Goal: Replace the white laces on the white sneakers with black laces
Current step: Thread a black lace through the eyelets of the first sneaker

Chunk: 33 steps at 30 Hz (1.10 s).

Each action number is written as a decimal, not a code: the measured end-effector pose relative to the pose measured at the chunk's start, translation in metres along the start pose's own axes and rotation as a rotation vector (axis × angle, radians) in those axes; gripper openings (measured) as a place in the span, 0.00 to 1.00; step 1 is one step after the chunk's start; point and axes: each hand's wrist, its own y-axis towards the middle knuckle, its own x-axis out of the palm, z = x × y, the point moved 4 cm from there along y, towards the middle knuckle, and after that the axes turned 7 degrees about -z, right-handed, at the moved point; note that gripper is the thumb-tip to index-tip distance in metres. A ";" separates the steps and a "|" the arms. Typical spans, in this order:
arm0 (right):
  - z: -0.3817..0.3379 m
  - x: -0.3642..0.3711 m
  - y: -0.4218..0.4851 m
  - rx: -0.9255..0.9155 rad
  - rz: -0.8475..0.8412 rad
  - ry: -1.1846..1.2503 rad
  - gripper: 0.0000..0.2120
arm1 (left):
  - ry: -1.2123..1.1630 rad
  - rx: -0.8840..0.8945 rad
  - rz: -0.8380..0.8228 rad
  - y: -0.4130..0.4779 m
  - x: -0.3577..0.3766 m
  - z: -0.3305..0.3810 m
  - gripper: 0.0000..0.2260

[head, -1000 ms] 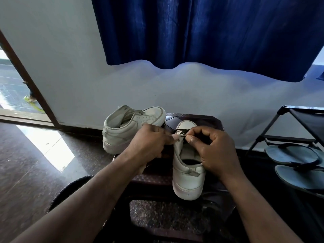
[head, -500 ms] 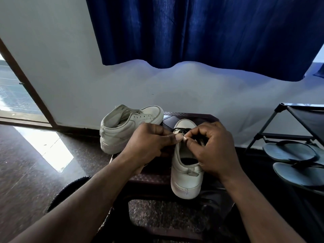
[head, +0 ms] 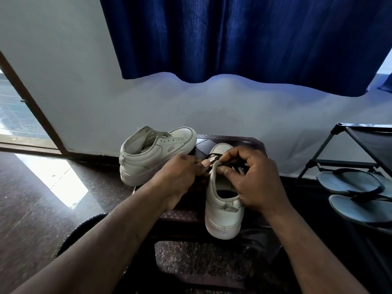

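Observation:
Two white sneakers stand on a dark stool [head: 252,142]. The near sneaker [head: 222,213] points away from me, heel toward me. A black lace [head: 213,156] crosses its front eyelets. My left hand [head: 180,172] pinches the lace at the sneaker's left eyelet edge. My right hand [head: 254,177] curls over the tongue area, its fingertips pinching the lace on the right side and hiding most of it. The second sneaker [head: 157,151] stands at the back left, without laces, its toe pointing right.
A blue curtain [head: 244,39] hangs on the white wall behind. A black shoe rack [head: 360,145] at the right holds grey flip-flops [head: 350,181]. An open doorway [head: 19,115] lies at the left, with a bright patch on the dark floor.
Both hands stayed on the lace at the near sneaker's front; the fingertips shifted slightly and more black lace now shows between them.

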 end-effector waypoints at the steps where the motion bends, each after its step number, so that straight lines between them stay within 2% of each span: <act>1: 0.000 0.000 0.000 -0.002 -0.005 -0.002 0.12 | 0.086 -0.030 0.057 -0.001 -0.007 0.000 0.08; 5: 0.003 -0.002 0.000 0.002 -0.006 0.001 0.10 | 1.020 -0.095 0.398 0.000 -0.057 0.003 0.13; 7: 0.002 -0.002 -0.001 0.003 0.002 0.009 0.11 | 1.158 -0.095 0.375 -0.004 -0.058 0.003 0.13; 9: 0.001 -0.002 -0.001 -0.002 0.009 0.008 0.12 | 1.125 0.013 0.292 -0.007 -0.046 0.005 0.09; 12: 0.003 -0.002 0.000 0.000 0.001 0.038 0.12 | 0.967 0.298 0.227 -0.010 -0.027 0.016 0.04; 13: 0.003 -0.001 0.000 0.001 -0.007 0.053 0.12 | 0.825 0.336 0.165 -0.009 -0.021 0.018 0.04; 15: 0.004 0.000 0.000 0.007 -0.015 0.068 0.12 | 0.578 0.299 0.017 -0.005 -0.011 0.015 0.06; 17: 0.006 0.000 0.000 0.008 -0.024 0.069 0.12 | 0.500 0.282 -0.035 -0.003 -0.003 0.011 0.07; 20: 0.009 0.000 0.001 0.004 -0.035 0.069 0.11 | 0.505 0.282 -0.008 -0.001 -0.001 0.010 0.08; 22: 0.009 0.001 0.001 0.007 -0.035 0.066 0.11 | 0.607 0.256 0.025 0.000 -0.005 0.010 0.09; 24: 0.008 0.002 0.001 0.005 -0.026 0.069 0.12 | 0.925 0.165 0.094 0.001 -0.017 0.008 0.10; 26: 0.008 0.001 0.001 -0.002 -0.006 0.077 0.12 | 1.313 -0.007 0.181 -0.002 -0.033 0.002 0.11; 27: 0.007 0.001 0.000 -0.008 0.004 0.072 0.12 | 1.413 -0.064 0.205 -0.005 -0.037 0.000 0.12; 28: 0.007 0.000 0.000 -0.013 0.011 0.065 0.12 | 1.433 -0.072 0.216 -0.006 -0.040 0.000 0.11; 30: 0.007 0.000 0.000 -0.023 0.015 0.072 0.11 | 1.326 0.023 0.221 -0.006 -0.041 0.006 0.07; 33: 0.009 0.000 0.001 -0.016 0.004 0.126 0.08 | 0.874 0.271 0.147 -0.001 -0.034 0.014 0.06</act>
